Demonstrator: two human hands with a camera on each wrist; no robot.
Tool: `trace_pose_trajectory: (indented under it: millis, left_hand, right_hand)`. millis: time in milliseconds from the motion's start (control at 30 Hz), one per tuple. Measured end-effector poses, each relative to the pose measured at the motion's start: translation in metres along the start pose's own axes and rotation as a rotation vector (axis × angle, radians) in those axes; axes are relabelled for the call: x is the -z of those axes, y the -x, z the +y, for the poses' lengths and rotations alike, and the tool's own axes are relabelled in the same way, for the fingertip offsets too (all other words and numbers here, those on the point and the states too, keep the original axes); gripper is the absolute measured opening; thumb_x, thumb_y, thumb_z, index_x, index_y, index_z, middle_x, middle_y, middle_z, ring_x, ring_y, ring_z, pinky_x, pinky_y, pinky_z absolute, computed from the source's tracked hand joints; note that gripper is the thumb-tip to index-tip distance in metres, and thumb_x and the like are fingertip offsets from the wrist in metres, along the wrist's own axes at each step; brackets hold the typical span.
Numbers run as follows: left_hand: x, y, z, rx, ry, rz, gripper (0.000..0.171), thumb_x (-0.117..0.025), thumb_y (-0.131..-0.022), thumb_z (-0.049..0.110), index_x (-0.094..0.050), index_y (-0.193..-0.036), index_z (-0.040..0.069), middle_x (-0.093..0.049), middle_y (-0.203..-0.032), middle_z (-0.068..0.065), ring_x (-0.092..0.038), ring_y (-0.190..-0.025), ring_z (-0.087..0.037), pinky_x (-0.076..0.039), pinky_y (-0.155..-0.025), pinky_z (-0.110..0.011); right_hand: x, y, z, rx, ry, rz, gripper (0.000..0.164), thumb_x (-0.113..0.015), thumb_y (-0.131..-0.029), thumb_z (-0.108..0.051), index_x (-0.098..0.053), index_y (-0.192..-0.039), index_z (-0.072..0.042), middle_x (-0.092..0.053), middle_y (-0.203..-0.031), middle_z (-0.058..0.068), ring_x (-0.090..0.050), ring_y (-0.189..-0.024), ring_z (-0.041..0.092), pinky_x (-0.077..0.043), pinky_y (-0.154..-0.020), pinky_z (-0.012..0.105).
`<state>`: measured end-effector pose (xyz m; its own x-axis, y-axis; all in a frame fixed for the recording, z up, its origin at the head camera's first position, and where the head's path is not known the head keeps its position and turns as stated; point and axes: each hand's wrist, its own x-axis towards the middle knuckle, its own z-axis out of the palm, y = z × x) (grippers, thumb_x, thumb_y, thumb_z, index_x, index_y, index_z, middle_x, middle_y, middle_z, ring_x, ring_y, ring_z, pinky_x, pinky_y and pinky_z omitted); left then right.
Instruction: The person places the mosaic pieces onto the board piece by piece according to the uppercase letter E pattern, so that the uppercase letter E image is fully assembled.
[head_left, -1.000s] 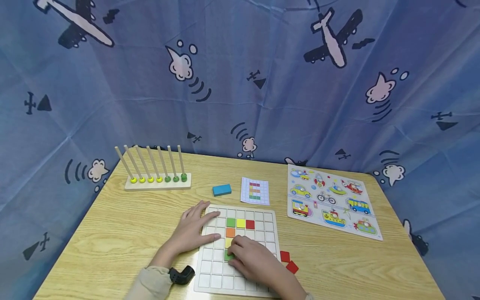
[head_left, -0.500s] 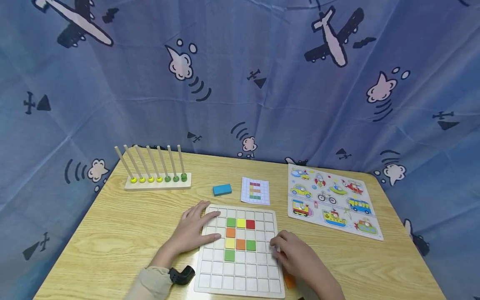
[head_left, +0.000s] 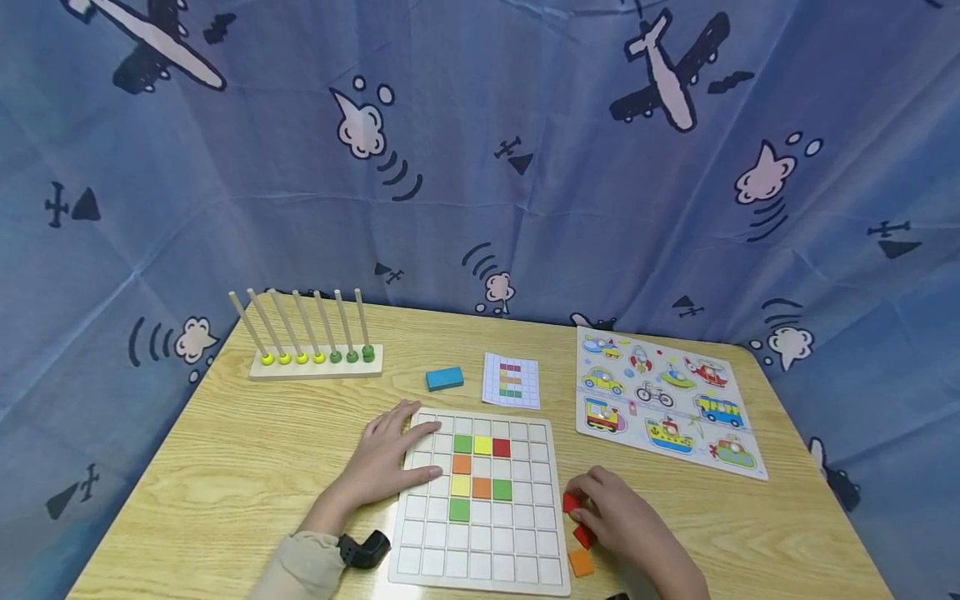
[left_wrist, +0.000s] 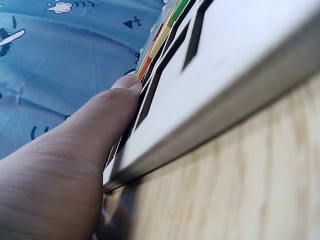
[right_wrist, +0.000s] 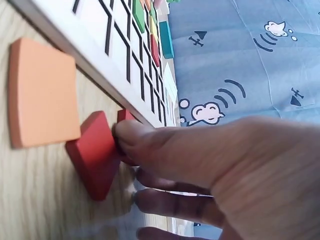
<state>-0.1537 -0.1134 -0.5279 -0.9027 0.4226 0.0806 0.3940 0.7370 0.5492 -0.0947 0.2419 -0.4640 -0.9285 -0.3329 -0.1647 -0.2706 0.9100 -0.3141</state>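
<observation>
A pale grid board [head_left: 446,558] lies at the front of the table, with green, yellow, red and orange square tiles in some of its cells. My left hand [head_left: 386,458] rests with spread fingers over the board's left edge; its thumb [left_wrist: 112,102] lies along the rim in the left wrist view. Just right of the board, my right hand [head_left: 618,512] has thumb and fingertips around a red tile [head_left: 571,502]. In the right wrist view the thumb partly hides that tile. A second red tile [right_wrist: 96,155] and an orange tile [right_wrist: 45,95] lie close by.
Behind the board are a blue block [head_left: 444,379] and a printed pattern card [head_left: 489,383]. A peg stand [head_left: 315,372] with yellow and green beads stands at the back left. A vehicle puzzle board [head_left: 630,433] lies at the right. Blue curtain [head_left: 442,208] surrounds the table.
My right hand has moved from the tiles in the middle of the board to the loose tiles at its right. The orange loose tile now shows fully. My left hand has stayed put.
</observation>
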Motion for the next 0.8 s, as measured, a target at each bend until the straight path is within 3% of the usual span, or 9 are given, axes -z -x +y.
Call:
trace_pose_trajectory:
  millis: [267,367,500,567,667,800]
  left_hand:
    - [0.0,0.0,0.0,-0.001,-0.008,0.001,0.07,-0.057,-0.082,0.068,-0.044,-0.143,0.035,-0.023,-0.158,-0.005,-0.013,-0.147,-0.027,-0.014,-0.113,-0.055]
    - [0.0,0.0,0.0,-0.001,-0.008,0.002,0.07,-0.057,-0.082,0.068,-0.044,-0.143,0.035,-0.023,-0.158,-0.005,-0.013,-0.147,-0.027,-0.014,-0.113,-0.055]
    - [0.001,0.001,0.001,-0.001,0.003,-0.005,0.07,-0.057,-0.082,0.067,-0.044,-0.143,0.035,-0.023,-0.158,-0.005,-0.013,-0.147,-0.027,-0.014,-0.113,-0.055]
    - [0.001,0.001,0.001,0.0,0.008,-0.007,0.07,-0.057,-0.082,0.067,-0.044,-0.143,0.035,-0.023,-0.158,-0.005,-0.013,-0.147,-0.026,-0.014,-0.113,-0.055]
    - [0.0,0.001,0.001,0.001,0.005,-0.006,0.07,-0.057,-0.082,0.067,-0.044,-0.143,0.035,-0.022,-0.158,-0.005,-0.013,-0.147,-0.026,-0.014,-0.113,-0.055]
    - [0.0,0.001,0.0,0.001,0.0,-0.002,0.07,-0.057,-0.083,0.068,-0.044,-0.143,0.035,-0.022,-0.158,-0.005,-0.013,-0.147,-0.026,-0.014,-0.113,-0.055]
  right_hand:
    - [-0.002,-0.002,0.003,0.035,0.028,0.04,0.02,-0.075,-0.083,-0.018,-0.067,-0.101,-0.02,-0.057,-0.096,-0.012,-0.047,-0.08,0.002,-0.049,-0.072,0.024]
    - [-0.002,-0.003,0.001,-0.015,0.011,0.028,0.019,-0.075,-0.083,-0.019,-0.064,-0.098,-0.02,-0.056,-0.093,-0.012,-0.046,-0.078,0.003,-0.048,-0.07,0.023]
    - [-0.001,-0.004,-0.006,-0.12,-0.108,0.012,0.022,-0.074,-0.084,-0.02,-0.059,-0.1,-0.019,-0.054,-0.089,-0.01,-0.046,-0.075,0.005,-0.045,-0.066,0.022]
    - [-0.001,-0.004,-0.011,-0.12,-0.174,0.012,0.023,-0.073,-0.086,-0.022,-0.058,-0.103,-0.018,-0.053,-0.089,-0.01,-0.048,-0.075,0.006,-0.045,-0.066,0.021]
    - [-0.003,-0.005,-0.022,-0.027,-0.224,0.015,0.021,-0.07,-0.088,-0.024,-0.058,-0.103,-0.019,-0.053,-0.091,-0.011,-0.049,-0.075,0.005,-0.045,-0.065,0.019]
    - [-0.013,-0.007,-0.042,0.161,-0.22,0.007,0.012,-0.066,-0.091,-0.029,-0.062,-0.099,-0.022,-0.053,-0.095,-0.014,-0.049,-0.077,0.003,-0.044,-0.067,0.017]
